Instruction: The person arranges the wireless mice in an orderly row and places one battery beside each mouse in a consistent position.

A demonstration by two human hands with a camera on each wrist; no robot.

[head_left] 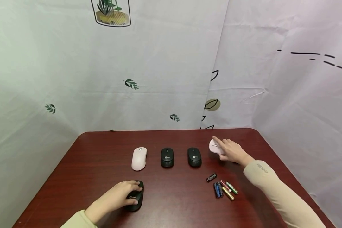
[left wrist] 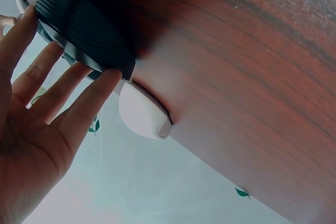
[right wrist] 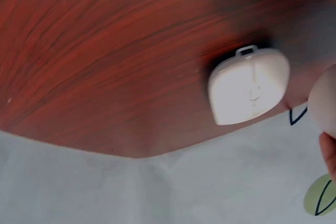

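At the front left, my left hand grips a black mouse, thumb on the near side and fingers over its far end. The left wrist view has the fingertips of this hand against the edge of the dark mouse. Toward the back right, my right hand holds a white mouse, its index finger stretched over the top. Part of that white mouse and a bit of the hand show at the right wrist view's edge.
A white mouse and two black mice stand in a row across the table. Several batteries lie at the right. Another white rounded object with a small loop rests near the table's edge in the right wrist view.
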